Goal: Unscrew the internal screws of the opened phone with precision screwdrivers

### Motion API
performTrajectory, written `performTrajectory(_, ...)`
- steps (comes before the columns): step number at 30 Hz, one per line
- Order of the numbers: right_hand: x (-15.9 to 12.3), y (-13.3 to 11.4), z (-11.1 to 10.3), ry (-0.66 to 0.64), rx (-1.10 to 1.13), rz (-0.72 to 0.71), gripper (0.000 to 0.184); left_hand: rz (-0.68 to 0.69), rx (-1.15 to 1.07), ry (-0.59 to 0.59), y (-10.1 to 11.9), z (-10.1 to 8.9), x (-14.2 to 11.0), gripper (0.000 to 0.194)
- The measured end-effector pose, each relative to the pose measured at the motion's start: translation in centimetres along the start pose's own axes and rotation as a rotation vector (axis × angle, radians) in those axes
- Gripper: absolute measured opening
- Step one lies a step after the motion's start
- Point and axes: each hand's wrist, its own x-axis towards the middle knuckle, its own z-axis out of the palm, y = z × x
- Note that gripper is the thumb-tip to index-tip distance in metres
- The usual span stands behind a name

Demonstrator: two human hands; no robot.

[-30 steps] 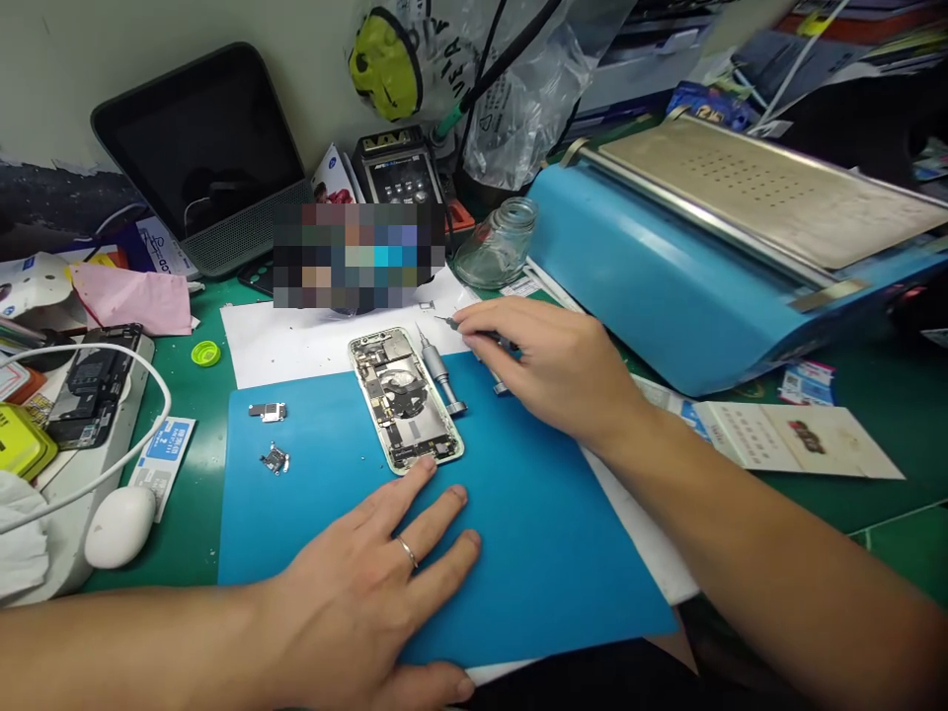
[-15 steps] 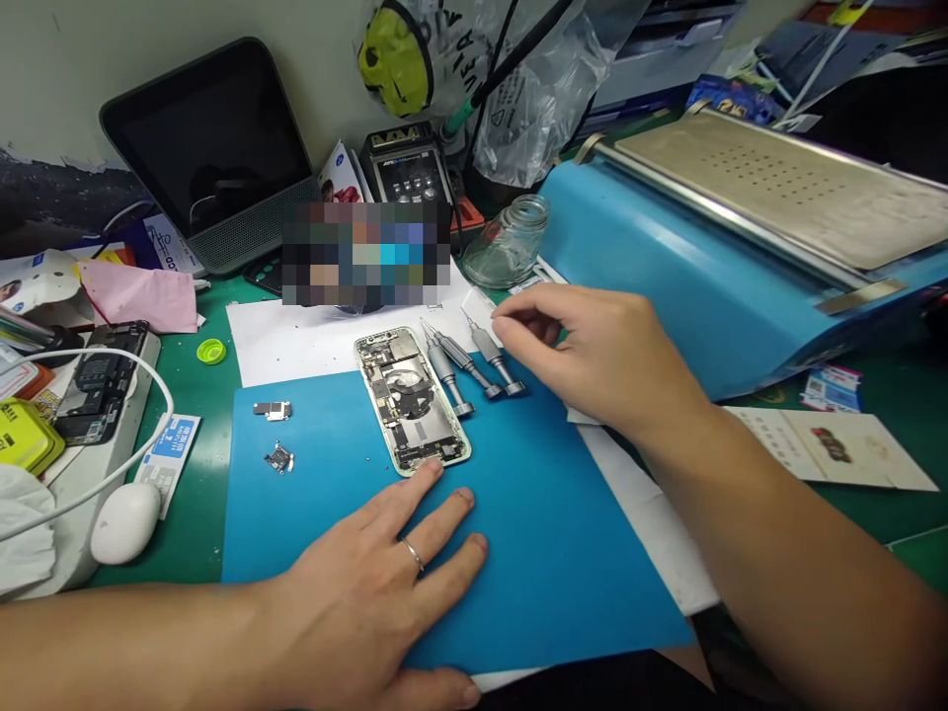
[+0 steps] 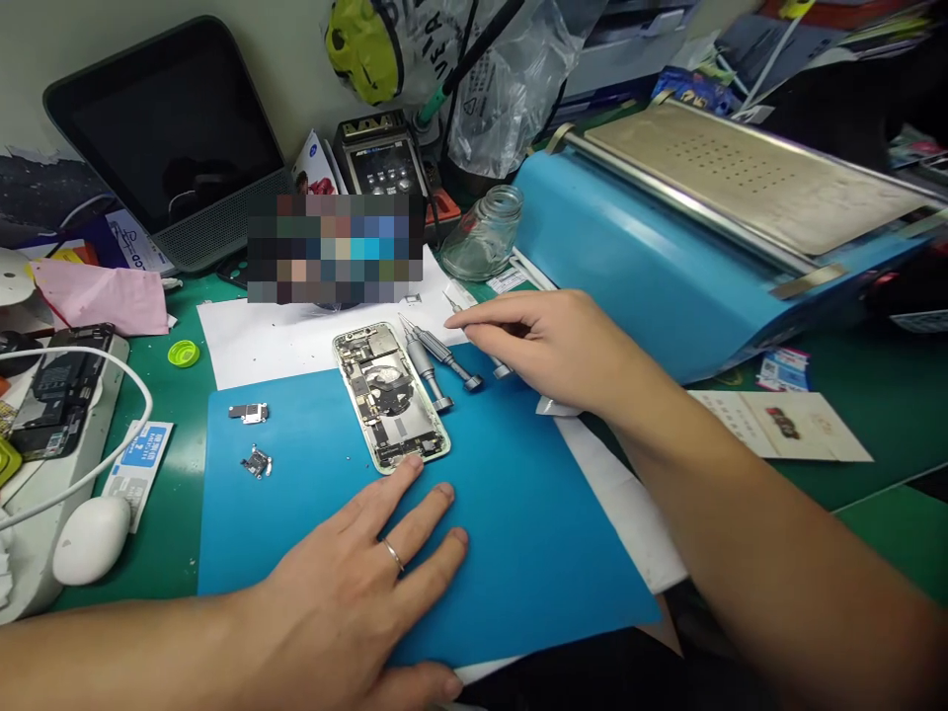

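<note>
An opened phone point(image 3: 389, 395) with its insides bare lies at the top of a blue mat point(image 3: 518, 513). My left hand point(image 3: 355, 583) rests flat on the mat with fingers spread, the middle fingertip touching the phone's near end. My right hand point(image 3: 563, 351) lies to the right of the phone, its fingers closed around a grey screwdriver point(image 3: 504, 370) whose tip sticks out past the fingertips. Two more grey screwdrivers point(image 3: 424, 365) point(image 3: 453, 360) lie side by side between the phone and this hand. Two small metal parts point(image 3: 248, 412) point(image 3: 256, 462) sit on the mat's left side.
A blue machine with a metal top point(image 3: 667, 257) fills the right back. A glass jar point(image 3: 485, 237), a soldering station point(image 3: 377, 158) and a dark tablet point(image 3: 163, 138) stand behind. A white mouse point(image 3: 93, 538), a cable and another phone lie left.
My right hand laid a screwdriver beside the others, lifted off, then came back down over the rightmost one. My left hand stayed flat. The view shifted slightly.
</note>
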Motion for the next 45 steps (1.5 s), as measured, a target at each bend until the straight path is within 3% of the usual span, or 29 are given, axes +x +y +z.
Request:
performTrajectory(7,0.0,0.0,-0.6,0.045,0.187,0.172,0.025,0.026,0.014,0.04,-0.3,0.4,0.0,0.079)
performTrajectory(14,0.2,0.5,0.1,0.148,0.111,0.005,0.018,0.023,0.025,0.038,-0.3,0.5,-0.2,0.08)
performTrajectory(18,0.1,0.5,0.2,0.191,0.094,-0.108,0.023,0.013,0.025,0.045,-0.1,0.6,-0.1,0.081)
performTrajectory(20,0.0,0.4,0.2,0.214,0.181,-0.125,0.027,0.006,0.02,0.043,0.0,0.5,-0.1,0.079)
performTrajectory(23,-0.1,0.0,0.4,0.219,0.484,-0.082,0.03,-0.004,0.012,0.033,-0.1,0.3,0.1,0.076)
performTrajectory(26,-0.4,-0.5,0.7,0.137,0.765,-0.088,0.031,-0.002,-0.008,0.029,-0.1,0.2,0.1,0.075)
performTrajectory(28,-0.7,-0.7,0.9,0.1,0.814,-0.143,0.032,0.002,-0.024,0.032,-0.1,0.3,0.1,0.075)
performTrajectory(34,-2.6,-1.9,1.7,0.073,0.57,-0.441,0.014,0.009,-0.045,0.061,-0.1,0.7,0.0,0.074)
performTrajectory(40,-3.6,-3.1,2.7,0.102,0.321,-0.692,0.023,0.029,-0.008,0.065,-0.2,0.7,0.1,0.072)
performTrajectory(45,-4.1,-3.2,2.9,0.127,0.313,-0.681,0.036,0.041,0.06,0.089,-0.2,0.6,0.0,0.073)
